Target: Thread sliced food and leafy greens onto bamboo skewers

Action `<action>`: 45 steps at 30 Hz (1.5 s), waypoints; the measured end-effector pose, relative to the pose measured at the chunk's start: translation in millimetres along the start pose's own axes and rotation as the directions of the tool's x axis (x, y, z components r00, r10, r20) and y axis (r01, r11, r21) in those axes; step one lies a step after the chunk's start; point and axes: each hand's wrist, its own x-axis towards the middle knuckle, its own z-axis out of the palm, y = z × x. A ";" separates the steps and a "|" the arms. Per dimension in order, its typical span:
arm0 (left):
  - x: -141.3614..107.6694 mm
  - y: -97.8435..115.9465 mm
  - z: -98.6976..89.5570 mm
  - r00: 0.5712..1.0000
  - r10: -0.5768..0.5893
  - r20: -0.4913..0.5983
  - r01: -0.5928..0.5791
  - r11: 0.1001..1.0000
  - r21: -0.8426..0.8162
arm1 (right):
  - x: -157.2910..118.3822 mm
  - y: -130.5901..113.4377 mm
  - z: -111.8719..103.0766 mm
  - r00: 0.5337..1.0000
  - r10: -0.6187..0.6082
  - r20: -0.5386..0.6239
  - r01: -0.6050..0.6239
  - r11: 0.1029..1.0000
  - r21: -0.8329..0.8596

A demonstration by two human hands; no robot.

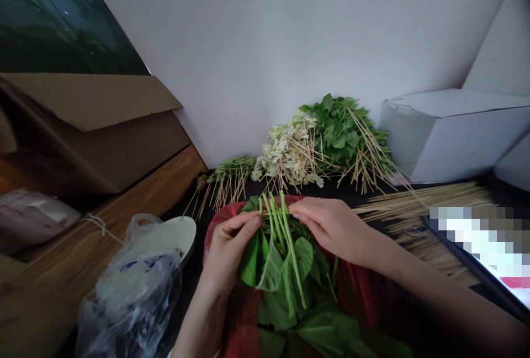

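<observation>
Several leafy green stems [293, 253] stand side by side between my hands, their cut ends up and leaves hanging down. My left hand [232, 239] is closed, thumb and forefinger pinching the leftmost stem. From the other side, my right hand [331, 228] is closed on a thin bamboo skewer [361, 210], whose length sticks out to the right behind it. The skewer seems to run across the stems, but my fingers and the stems hide most of it. Below lie more leafy greens [327, 330] in a red plastic bag [244, 314].
Skewered greens [339, 131], pale cabbage-like skewers [285, 142] and green stem skewers [232, 167] lie by the wall. Loose bamboo skewers [434, 200] and a lit screen [476, 258] are right. Left are a white bowl [186, 236], a clear plastic bag [128, 291] and a cardboard box [91, 148].
</observation>
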 end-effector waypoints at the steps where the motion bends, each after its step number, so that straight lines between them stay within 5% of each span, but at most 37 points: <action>1: 0.2 -0.4 -0.4 1.000 -0.007 0.002 0.007 1.000 0.004 | 0.0 0.0 0.4 1.000 0.000 0.000 0.000 1.000 -0.003; 21: 6.0 -8.5 0.8 0.998 0.023 0.064 -0.028 0.996 0.079 | -1.9 -5.7 12.7 0.999 -0.025 0.031 0.030 0.983 -0.183; 27: 8.0 -8.5 -5.0 0.972 0.003 0.235 -0.014 0.999 0.048 | -1.5 -5.1 11.1 1.000 -0.011 -0.010 0.010 0.996 -0.093; 31: 0.4 -5.6 1.1 0.940 -0.009 0.342 -0.072 0.972 0.224 | -1.1 -6.9 15.9 0.999 -0.021 -0.034 0.017 0.995 -0.102; 34: -1.9 -3.1 5.1 0.955 -0.031 0.296 -0.039 0.973 0.228 | -0.5 -6.0 14.8 0.998 -0.015 -0.061 0.010 0.997 -0.080; 38: 4.0 1.5 -0.3 0.989 -0.084 0.122 0.088 0.995 -0.034 | 0.9 3.9 0.6 0.993 -0.025 -0.111 0.010 0.992 -0.130; 41: 8.1 4.1 -6.6 0.999 -0.046 0.027 0.050 0.985 -0.163 | 1.9 15.1 -11.7 0.996 0.012 -0.085 -0.029 0.981 -0.194; 45: 6.7 4.0 -9.7 0.995 -0.087 0.040 0.094 0.972 -0.217 | 3.2 26.9 -18.9 0.997 0.050 -0.058 -0.060 0.982 -0.180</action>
